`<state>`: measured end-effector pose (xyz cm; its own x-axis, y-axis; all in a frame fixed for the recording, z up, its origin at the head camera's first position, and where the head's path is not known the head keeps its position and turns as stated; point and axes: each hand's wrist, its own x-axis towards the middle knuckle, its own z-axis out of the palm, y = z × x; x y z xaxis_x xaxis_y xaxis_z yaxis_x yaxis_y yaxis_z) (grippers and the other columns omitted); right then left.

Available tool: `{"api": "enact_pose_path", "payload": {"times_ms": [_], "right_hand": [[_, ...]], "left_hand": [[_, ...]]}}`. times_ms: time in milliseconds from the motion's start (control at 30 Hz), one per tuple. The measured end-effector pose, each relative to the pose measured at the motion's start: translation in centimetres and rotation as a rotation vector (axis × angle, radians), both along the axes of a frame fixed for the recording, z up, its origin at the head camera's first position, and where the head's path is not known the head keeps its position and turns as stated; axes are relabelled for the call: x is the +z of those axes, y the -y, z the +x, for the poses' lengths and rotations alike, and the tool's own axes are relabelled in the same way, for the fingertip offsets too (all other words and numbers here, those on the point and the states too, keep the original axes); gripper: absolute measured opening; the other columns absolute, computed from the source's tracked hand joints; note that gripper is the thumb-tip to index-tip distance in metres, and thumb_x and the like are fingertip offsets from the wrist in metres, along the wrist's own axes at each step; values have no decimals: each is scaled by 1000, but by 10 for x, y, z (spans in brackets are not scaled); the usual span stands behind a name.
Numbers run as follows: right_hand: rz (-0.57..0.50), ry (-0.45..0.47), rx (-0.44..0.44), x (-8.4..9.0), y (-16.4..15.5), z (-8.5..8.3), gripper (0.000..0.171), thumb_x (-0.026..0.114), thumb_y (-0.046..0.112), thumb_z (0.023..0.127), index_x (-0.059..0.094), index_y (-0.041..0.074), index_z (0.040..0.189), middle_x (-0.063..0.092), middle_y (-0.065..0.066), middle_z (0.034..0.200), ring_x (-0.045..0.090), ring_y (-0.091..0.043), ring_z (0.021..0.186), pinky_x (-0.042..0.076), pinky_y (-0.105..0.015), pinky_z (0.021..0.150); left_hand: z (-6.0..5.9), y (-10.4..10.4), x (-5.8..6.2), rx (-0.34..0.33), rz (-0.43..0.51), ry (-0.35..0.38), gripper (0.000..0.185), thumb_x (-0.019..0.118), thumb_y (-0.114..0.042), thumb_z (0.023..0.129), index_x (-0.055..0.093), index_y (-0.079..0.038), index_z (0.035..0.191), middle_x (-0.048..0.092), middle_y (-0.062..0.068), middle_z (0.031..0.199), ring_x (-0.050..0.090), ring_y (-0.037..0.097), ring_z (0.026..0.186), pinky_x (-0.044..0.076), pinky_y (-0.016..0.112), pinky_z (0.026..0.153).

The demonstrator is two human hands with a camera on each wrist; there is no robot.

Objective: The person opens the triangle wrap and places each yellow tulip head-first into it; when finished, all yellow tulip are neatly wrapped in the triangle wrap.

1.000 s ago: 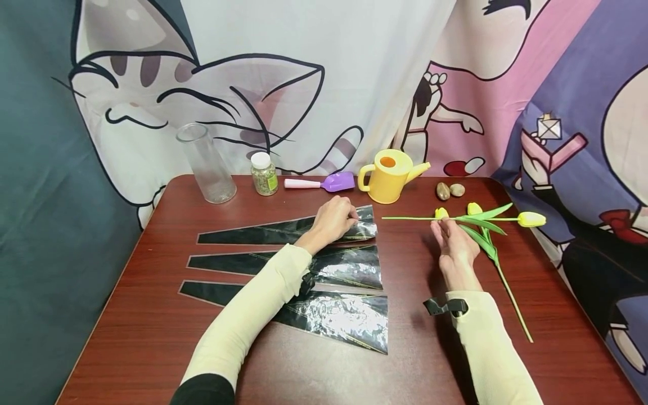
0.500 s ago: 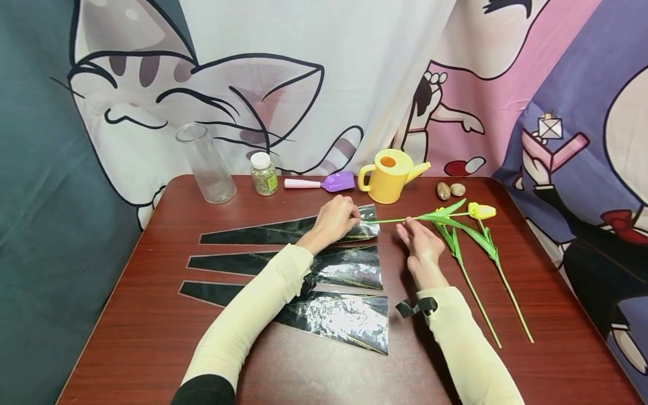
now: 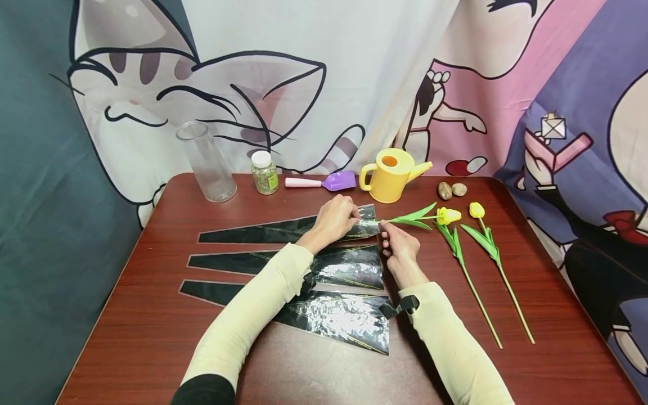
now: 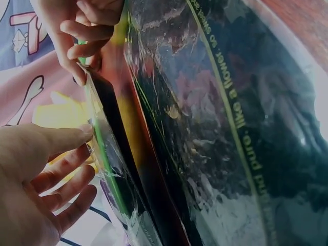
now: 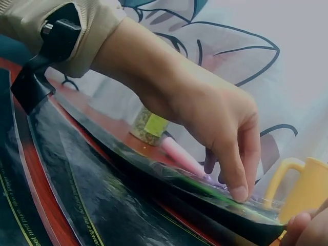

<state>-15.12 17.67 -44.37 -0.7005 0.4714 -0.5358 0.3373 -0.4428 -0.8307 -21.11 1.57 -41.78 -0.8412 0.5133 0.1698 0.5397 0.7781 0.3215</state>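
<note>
Now left hand (image 3: pixel 334 219) pinches sleeve (image 3: pixel 283 230) mouth open; right hand (image 3: pixel 397 244) grips tulip (image 3: pixel 448 215) stem, partly inserted toward 9 o'clock; two tulips unwrapped.

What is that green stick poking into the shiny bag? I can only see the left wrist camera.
Observer: It is the stem of a yellow tulip. The right hand pinches it at the mouth of the top sleeve.
Operator: Are there more flowers?
Observer: Yes. A second tulip and a third tulip lie on the table, to the right of that hand.
Operator: And more bags?
Observer: Two. A middle sleeve and a near sleeve lie flat, closer to the person.
</note>
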Motion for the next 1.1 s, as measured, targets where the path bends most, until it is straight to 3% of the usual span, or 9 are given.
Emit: {"api": "enact_pose_path", "payload": {"times_ms": [300,400,500,600,767,833,900,1000,1100], "right_hand": [[-47,38,138,2,-2,3,12,79,11,82,71,10,73,56,5,53,38,-2,36,25,-17,34],[-50,0,218,4,-6,7,8,76,12,86,71,7,83,56,5,56,39,-2,37,26,-16,35],[36,-85,348,10,-17,11,19,73,16,89,70,2,102,60,3,63,43,-2,41,31,-17,37],[337,-249,493,19,-40,12,31,73,22,90,69,2,113,66,-3,72,51,-6,46,38,-18,42],[1202,-500,592,32,-96,4,15,75,22,88,75,12,98,70,-3,79,60,-15,65,41,-26,57],[1423,-599,621,34,-117,-2,9,78,15,84,76,13,92,70,-1,80,58,-19,73,38,-31,62],[1533,-683,692,34,-135,-7,11,80,9,80,76,10,90,70,-4,83,55,-24,77,36,-36,65],[1602,-763,803,32,-153,-14,15,84,6,75,76,9,86,71,-6,87,53,-27,84,33,-39,68],[1624,-758,879,28,-161,-16,15,85,8,74,77,11,87,72,-6,89,53,-27,89,31,-42,72]], "left_hand": [[0,1,-4,-1,3,18,5,74,-23,88,79,-23,86,63,-5,93,57,17,93,51,36,77],[0,2,-4,-1,0,24,5,75,-23,88,79,-22,86,64,-5,93,57,17,93,51,36,77],[-1,2,-4,-6,-6,30,4,75,-24,88,79,-22,87,64,-5,94,57,17,94,51,36,78],[-2,2,-4,-10,-7,28,5,74,-24,88,79,-23,87,64,-5,95,57,17,94,51,36,78],[-2,2,-3,-8,-7,13,5,74,-23,88,79,-23,87,64,-5,94,57,17,93,51,36,78],[-1,2,-2,-6,-7,17,5,74,-23,88,79,-23,87,64,-6,94,57,17,93,51,36,78],[-1,2,-3,-6,-7,21,5,74,-23,88,79,-23,88,64,-5,94,57,17,94,51,36,78],[0,2,-3,-7,-4,24,5,74,-23,89,79,-23,88,64,-5,95,57,17,94,51,37,78],[0,2,-4,-8,-3,16,5,74,-23,88,79,-23,88,65,-5,95,58,17,94,51,36,77]]}}
